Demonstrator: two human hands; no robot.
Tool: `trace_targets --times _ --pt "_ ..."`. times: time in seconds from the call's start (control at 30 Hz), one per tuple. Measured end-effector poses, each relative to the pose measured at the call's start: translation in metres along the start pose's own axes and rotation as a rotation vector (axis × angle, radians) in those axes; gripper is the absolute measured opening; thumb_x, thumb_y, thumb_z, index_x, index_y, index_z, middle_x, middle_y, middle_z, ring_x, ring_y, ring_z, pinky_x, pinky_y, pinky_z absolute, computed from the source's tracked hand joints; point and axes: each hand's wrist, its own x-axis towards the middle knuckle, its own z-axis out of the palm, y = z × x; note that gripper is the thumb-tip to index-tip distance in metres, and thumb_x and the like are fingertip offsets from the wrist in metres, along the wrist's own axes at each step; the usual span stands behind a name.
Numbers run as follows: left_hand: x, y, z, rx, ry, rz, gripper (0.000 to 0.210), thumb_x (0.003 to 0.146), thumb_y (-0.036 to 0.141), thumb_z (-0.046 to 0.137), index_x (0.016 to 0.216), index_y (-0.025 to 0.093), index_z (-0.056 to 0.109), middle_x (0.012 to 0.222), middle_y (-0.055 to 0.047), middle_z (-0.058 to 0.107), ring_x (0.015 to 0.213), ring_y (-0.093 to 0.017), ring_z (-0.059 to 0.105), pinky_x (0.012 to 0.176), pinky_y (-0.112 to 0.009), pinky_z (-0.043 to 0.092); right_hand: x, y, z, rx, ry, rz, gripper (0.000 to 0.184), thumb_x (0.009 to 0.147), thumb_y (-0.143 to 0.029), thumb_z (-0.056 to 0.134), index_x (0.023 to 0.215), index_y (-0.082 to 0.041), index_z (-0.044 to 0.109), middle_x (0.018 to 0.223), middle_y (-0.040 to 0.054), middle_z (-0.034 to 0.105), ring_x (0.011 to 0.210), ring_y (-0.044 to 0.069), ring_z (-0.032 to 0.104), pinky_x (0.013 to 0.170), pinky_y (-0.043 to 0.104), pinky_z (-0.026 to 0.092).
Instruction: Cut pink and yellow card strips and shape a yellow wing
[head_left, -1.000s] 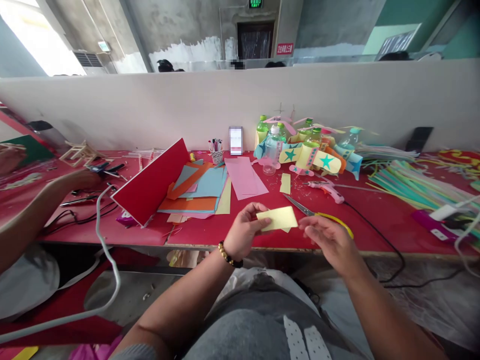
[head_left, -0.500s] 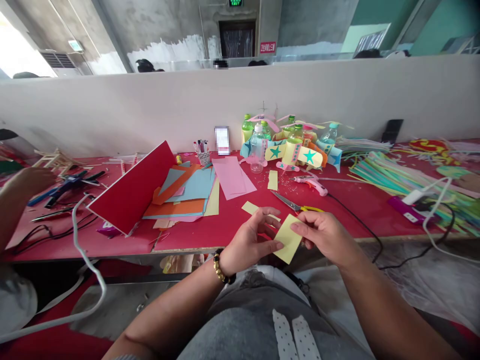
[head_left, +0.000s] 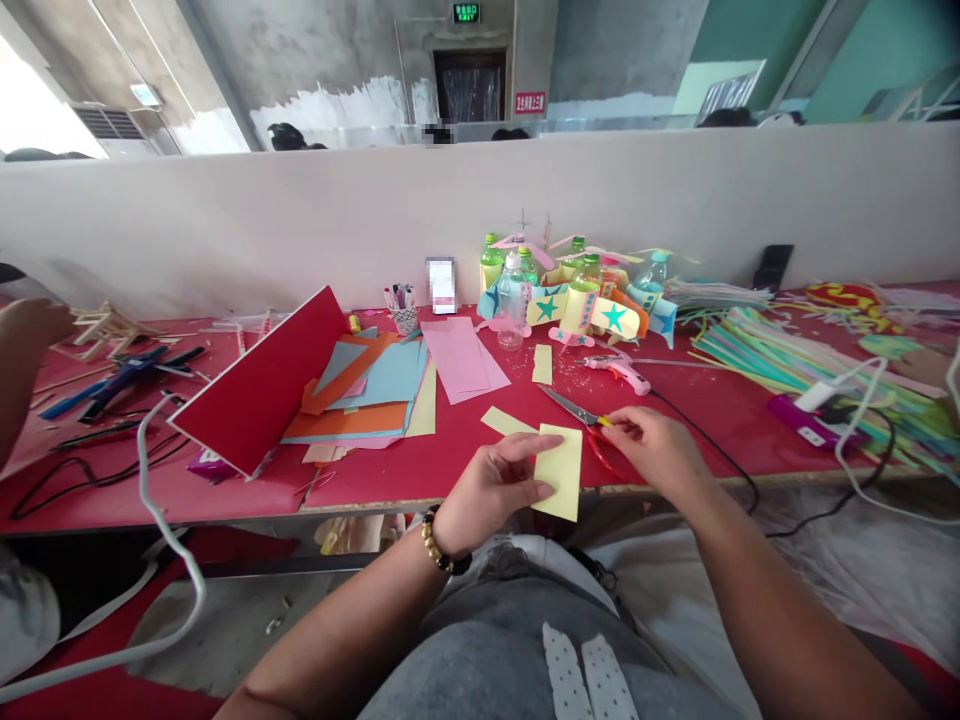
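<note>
While left hand (head_left: 487, 497) pinches yellow card (head_left: 564, 468), right hand (head_left: 660, 448) is clamped on scissors (head_left: 571, 406) handle.
Card at surface's (head_left: 457, 468) near edge; scissors just right, blades pointing far left.

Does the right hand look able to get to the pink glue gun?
Probably yes: the pink glue gun lies on the red table just beyond the right hand, with nothing seeming to stand between them, though that hand is at the scissors now.

A phone (head_left: 441, 287) stands near a cup (head_left: 405, 321) (holding pens (head_left: 400, 297), it seems).
</note>
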Motion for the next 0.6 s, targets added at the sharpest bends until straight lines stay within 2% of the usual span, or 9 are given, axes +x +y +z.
trace_targets --times 0.07,0.17,0.3,0.47,0.53,0.6 --pt "-0.002 -0.003 0.001 -0.173 0.017 -0.068 0.051 0.068 0.024 0.076 0.117 0.025 0.064 0.096 -0.005 0.063 0.077 -0.013 0.055 0.07 -0.026 0.046 0.002 0.023 0.009 -0.229 -0.041 -0.075 0.025 0.075 -0.029 0.06 0.096 -0.016 0.066 0.097 0.0132 0.068 0.092 0.028 0.062 0.081 0.038 0.046" --pt "-0.003 -0.007 0.002 -0.41 0.01 -0.16 0.055 0.065 0.021 0.079 0.118 0.024 0.063 0.093 -0.005 0.067 0.084 -0.017 0.061 0.075 -0.029 0.048 0.001 0.048 0.022 -0.362 -0.081 -0.13 0.033 0.072 -0.017 0.057 0.104 -0.014 0.064 0.105 0.0152 0.065 0.101 0.029 0.059 0.086 0.037 0.044" --pt "-0.003 -0.011 0.001 -0.484 0.058 -0.16 0.056 0.062 0.018 0.08 0.115 0.024 0.064 0.094 -0.005 0.068 0.084 -0.016 0.062 0.072 -0.027 0.049 0.005 0.054 0.026 -0.442 -0.114 -0.028 0.036 0.067 -0.013 0.055 0.102 -0.015 0.061 0.1 0.0147 0.066 0.092 0.028 0.062 0.073 0.033 0.045" --pt "-0.004 -0.011 0.001 -0.469 0.132 -0.084 0.056 0.062 0.015 0.079 0.115 0.027 0.065 0.104 -0.003 0.067 0.086 -0.013 0.061 0.074 -0.024 0.048 0.008 0.05 0.012 -0.437 -0.263 0.129 0.027 0.06 -0.026 0.061 0.086 -0.02 0.059 0.079 0.0087 0.068 0.066 0.026 0.063 0.052 0.029 0.037" --pt "-0.004 -0.012 0.001 -0.46 0.13 -0.057 0.052 0.062 0.014 0.079 0.111 0.026 0.067 0.11 -0.003 0.064 0.091 -0.014 0.06 0.077 -0.025 0.048 0.001 0.052 0.004 -0.403 -0.252 0.194 0.026 0.059 -0.027 0.06 0.084 -0.021 0.058 0.074 0.0074 0.067 0.065 0.025 0.062 0.051 0.029 0.036" --pt "-0.004 -0.013 0.002 -0.448 0.113 -0.042 0.048 0.062 0.015 0.079 0.108 0.026 0.069 0.115 -0.003 0.061 0.096 -0.016 0.058 0.079 -0.025 0.047 -0.014 0.054 -0.004 -0.287 -0.182 0.232 0.026 0.058 -0.026 0.06 0.084 -0.022 0.057 0.071 0.0062 0.066 0.066 0.025 0.061 0.054 0.03 0.037"
